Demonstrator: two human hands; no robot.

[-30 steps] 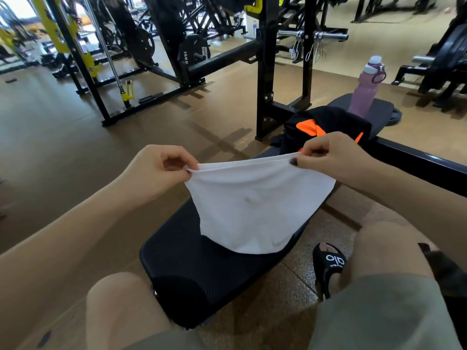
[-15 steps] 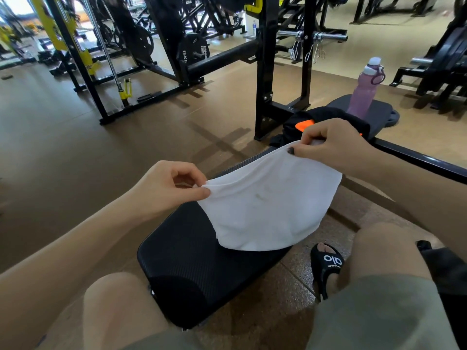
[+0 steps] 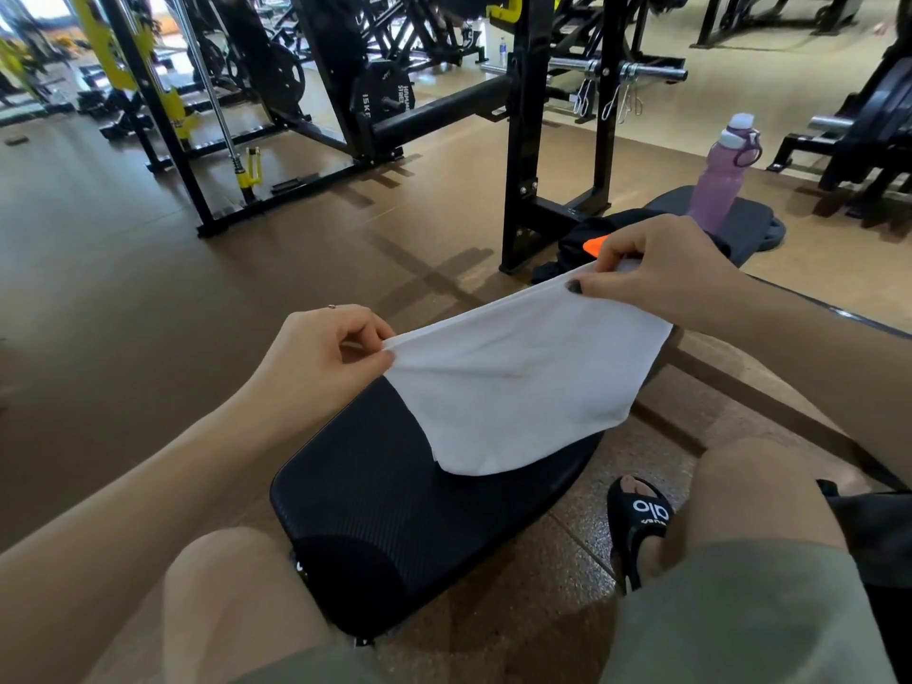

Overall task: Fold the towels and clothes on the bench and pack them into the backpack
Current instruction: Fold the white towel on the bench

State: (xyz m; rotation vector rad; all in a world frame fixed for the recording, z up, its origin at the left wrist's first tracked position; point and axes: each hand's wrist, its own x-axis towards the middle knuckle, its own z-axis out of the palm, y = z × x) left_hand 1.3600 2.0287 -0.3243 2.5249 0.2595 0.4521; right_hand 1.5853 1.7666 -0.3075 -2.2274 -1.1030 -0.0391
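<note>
two hands hold one white towel stretched above the bench. the left hand pinches the near-left corner between thumb and curled fingers; the right hand pinches the far-right corner the same way, higher and farther out, so the top edge runs at a slant. the cloth hangs down from that edge, and its rounded lower hem lies on or just over the black pad — hard to say which from this angle.

beyond the right hand lies a dark heap with an orange patch, on the far part of the bench; it may be the backpack or clothes, but the hand covers most of it and no opening or contents can be made out. a purple bottle stands upright behind the heap, cap on, contents not visible.

both knees frame the near end of the bench, the shorts cut off by the bottom edge. one black sandal shows on the floor right of the bench; the other foot is out of sight. a black rack stands on the floor past the bench, its top cut off.
</note>
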